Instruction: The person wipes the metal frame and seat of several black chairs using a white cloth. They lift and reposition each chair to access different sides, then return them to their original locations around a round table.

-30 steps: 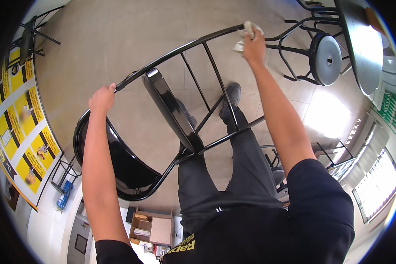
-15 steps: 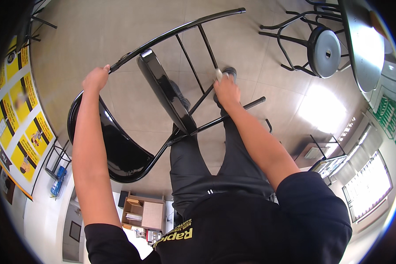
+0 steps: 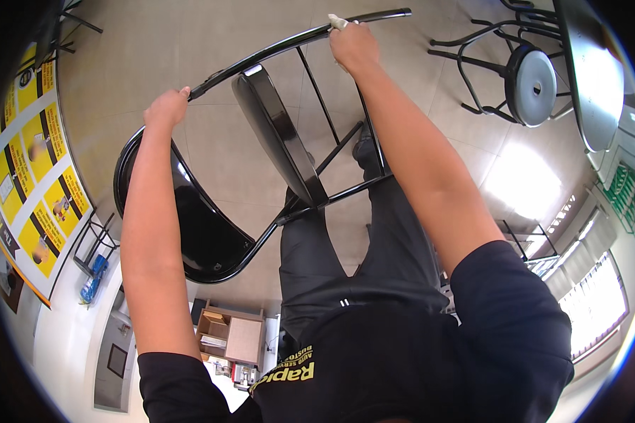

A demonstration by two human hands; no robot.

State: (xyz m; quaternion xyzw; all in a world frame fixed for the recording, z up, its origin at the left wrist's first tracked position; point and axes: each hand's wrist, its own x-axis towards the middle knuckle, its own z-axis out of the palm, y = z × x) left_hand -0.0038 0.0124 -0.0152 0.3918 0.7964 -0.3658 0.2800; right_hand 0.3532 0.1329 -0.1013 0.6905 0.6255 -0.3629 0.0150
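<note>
A black folding chair (image 3: 275, 134) is tipped over in front of me, its seat on edge and its curved backrest (image 3: 197, 233) low on the left. My left hand (image 3: 166, 109) grips the chair's long frame tube near its left end. My right hand (image 3: 353, 46) presses a small white cloth (image 3: 337, 22) against the same tube farther to the right. My dark trousers and a shoe show through the chair's legs.
A black stool with a round grey seat (image 3: 533, 74) stands at the upper right beside a round table's edge (image 3: 593, 77). Yellow posters (image 3: 32, 169) line the wall on the left. A beige tiled floor (image 3: 155, 49) lies beneath, with windows at the right.
My right hand with the cloth slid down the chair's leg bars toward me, then back up to the top frame tube. My left hand kept its grip on the tube.
</note>
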